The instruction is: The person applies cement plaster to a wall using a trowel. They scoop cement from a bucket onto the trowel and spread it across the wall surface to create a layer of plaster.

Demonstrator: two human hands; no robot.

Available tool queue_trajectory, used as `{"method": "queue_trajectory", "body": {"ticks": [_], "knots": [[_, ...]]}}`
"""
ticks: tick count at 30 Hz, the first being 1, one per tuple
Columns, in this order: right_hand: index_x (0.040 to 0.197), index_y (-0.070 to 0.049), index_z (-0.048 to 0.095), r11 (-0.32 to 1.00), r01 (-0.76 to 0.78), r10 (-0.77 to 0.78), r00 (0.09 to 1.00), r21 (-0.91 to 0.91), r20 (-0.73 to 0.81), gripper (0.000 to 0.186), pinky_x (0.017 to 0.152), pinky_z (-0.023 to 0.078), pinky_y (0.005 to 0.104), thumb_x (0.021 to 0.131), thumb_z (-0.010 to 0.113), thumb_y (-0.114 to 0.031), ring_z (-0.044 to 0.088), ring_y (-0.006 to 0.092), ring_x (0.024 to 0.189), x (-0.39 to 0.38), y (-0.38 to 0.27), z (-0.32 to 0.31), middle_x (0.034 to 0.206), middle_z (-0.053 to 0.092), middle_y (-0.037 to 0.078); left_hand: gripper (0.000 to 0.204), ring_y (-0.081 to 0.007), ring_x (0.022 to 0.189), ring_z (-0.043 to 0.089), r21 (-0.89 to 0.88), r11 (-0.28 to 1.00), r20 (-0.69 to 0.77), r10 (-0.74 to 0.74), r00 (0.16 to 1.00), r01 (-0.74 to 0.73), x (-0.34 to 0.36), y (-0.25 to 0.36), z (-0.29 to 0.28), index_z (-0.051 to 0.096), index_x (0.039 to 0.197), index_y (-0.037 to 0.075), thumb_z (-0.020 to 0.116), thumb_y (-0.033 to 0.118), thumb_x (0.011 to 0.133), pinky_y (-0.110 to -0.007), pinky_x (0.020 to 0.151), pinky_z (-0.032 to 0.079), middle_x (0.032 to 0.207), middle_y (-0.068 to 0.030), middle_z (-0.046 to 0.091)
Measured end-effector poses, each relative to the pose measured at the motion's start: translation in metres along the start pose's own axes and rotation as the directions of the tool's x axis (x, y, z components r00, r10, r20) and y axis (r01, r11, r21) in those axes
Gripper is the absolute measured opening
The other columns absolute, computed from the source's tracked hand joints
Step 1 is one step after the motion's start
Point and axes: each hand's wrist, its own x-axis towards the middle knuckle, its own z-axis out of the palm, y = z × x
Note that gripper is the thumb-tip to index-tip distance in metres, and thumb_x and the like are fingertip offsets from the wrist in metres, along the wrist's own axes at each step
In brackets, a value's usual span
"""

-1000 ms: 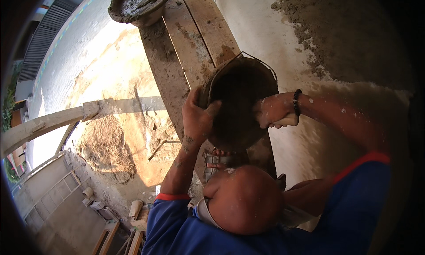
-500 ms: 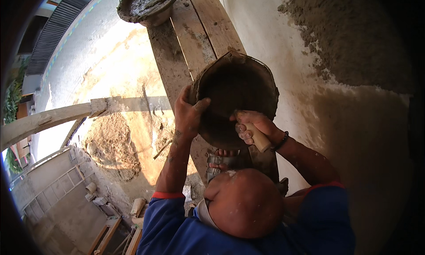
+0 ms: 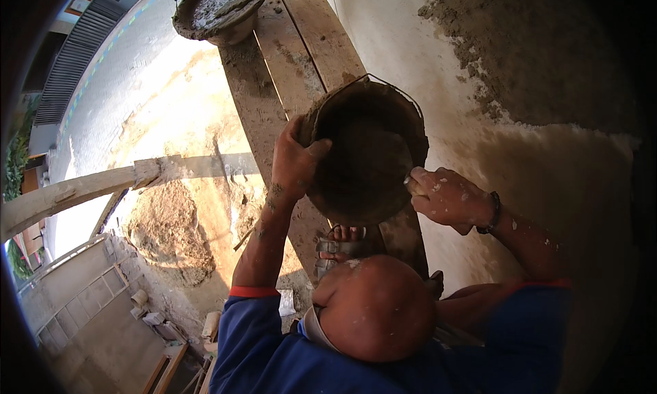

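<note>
My left hand (image 3: 294,161) grips the left rim of a dark, mortar-crusted bucket (image 3: 363,99) with a wire handle, thumb over the edge. At the bucket's right side, my right hand (image 3: 448,199) is closed on a wooden-handled tool (image 3: 415,182); the handle is mostly covered by my fingers, and its working end is indistinct against the dark interior. The bucket rests on weathered planks (image 3: 250,113), just beyond my sandalled foot (image 3: 339,247).
A second basin (image 3: 219,34) with wet grey mix stands at the planks' far end. A plastered wall (image 3: 520,86) rises at right. At left, below the planks, are a timber beam (image 3: 82,192), sand pile (image 3: 164,230), ladder (image 3: 75,305) and sunlit ground.
My right hand swung inward over the bucket half a second ago and has since moved out to the right rim, rotating the handle. My left hand keeps its grip on the rim.
</note>
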Motion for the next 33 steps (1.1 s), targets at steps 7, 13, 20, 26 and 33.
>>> {"method": "queue_trajectory", "body": {"ticks": [7,13,20,26,33], "knots": [[0.102,0.006,0.053,0.800,-0.010,0.019,1.000,-0.600,0.009,0.030,0.071,0.054,0.0392,0.078,0.060,-0.011,0.066,0.0327,0.075,0.050,0.020,0.005,0.078,0.065,0.018,0.046,-0.0198,0.095,0.063,0.135,0.989,0.025,0.064,0.998,-0.067,0.001,0.010,0.014,0.057,0.113,-0.004,0.071,0.009,0.071,-0.033,0.087,0.048,0.103,-0.0136,0.067],[0.110,0.003,0.055,0.710,0.351,-0.286,0.936,-0.611,0.205,0.036,0.067,0.053,0.0405,0.079,0.059,-0.016,0.064,0.0290,0.072,0.037,0.046,0.031,0.079,0.062,0.011,0.046,-0.0168,0.092,0.062,0.040,0.999,0.079,0.023,0.997,-0.026,0.000,0.027,0.018,0.058,0.112,-0.003,0.072,0.005,0.070,-0.030,0.086,0.048,0.101,-0.0092,0.066],[0.092,-0.003,0.056,0.671,0.147,-0.122,0.989,-0.727,0.087,0.014,0.063,0.053,0.0429,0.081,0.054,-0.011,0.066,0.0301,0.070,0.016,-0.020,-0.059,0.071,0.064,0.011,0.041,-0.0183,0.093,0.062,-0.071,0.997,0.062,0.018,0.998,-0.013,0.007,0.016,0.011,0.057,0.110,-0.006,0.072,0.011,0.076,-0.031,0.085,0.048,0.101,-0.0134,0.066],[0.087,-0.003,0.058,0.786,-0.144,0.081,0.988,-0.601,-0.130,0.010,0.066,0.055,0.0430,0.080,0.056,-0.010,0.067,0.0317,0.072,0.059,0.002,-0.002,0.069,0.064,0.013,0.046,-0.0194,0.094,0.062,0.103,0.994,-0.040,0.036,0.999,-0.032,0.010,0.017,0.019,0.057,0.114,-0.006,0.072,0.018,0.079,-0.032,0.086,0.048,0.102,-0.0147,0.066],[0.087,-0.001,0.067,0.687,0.032,0.129,0.978,-0.726,0.164,0.015,0.060,0.056,0.0404,0.080,0.061,-0.013,0.069,0.0285,0.083,0.050,-0.028,-0.003,0.084,0.070,0.013,0.040,-0.0185,0.091,0.062,-0.207,0.977,-0.013,-0.056,0.998,0.052,0.008,0.000,0.005,0.058,0.113,-0.006,0.070,0.015,0.081,-0.031,0.083,0.049,0.101,-0.0138,0.066]]}}
